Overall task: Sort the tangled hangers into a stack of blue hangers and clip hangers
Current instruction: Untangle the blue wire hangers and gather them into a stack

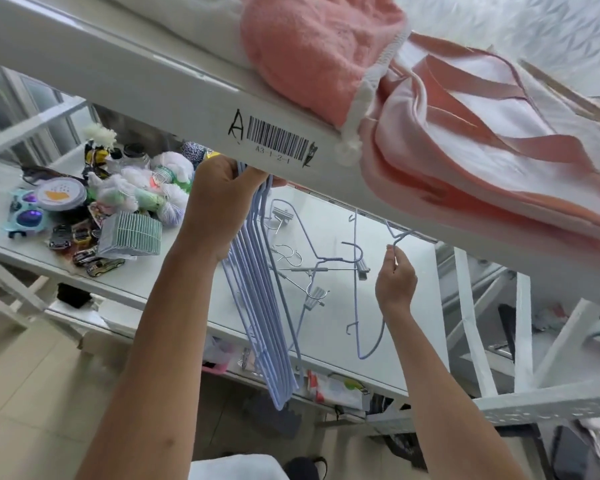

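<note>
My left hand (219, 202) grips a bunch of several blue hangers (264, 306) by their hooks, just under the white shelf beam; they hang down over the shelf's front edge. My right hand (395, 278) pinches the hook of a single blue hanger (364, 341), which hangs apart from the bunch to the right. On the white shelf (326, 327) between my hands lie metal clip hangers (302, 268), tangled with another blue hanger (312, 244).
A white beam (153, 98) with a barcode label crosses above my hands; pink towels (326, 50) and a pink bag (482, 140) lie on it. Toys, sunglasses, toy cars and mesh sponges (118, 202) crowd the shelf's left end. Shelf frames stand at right.
</note>
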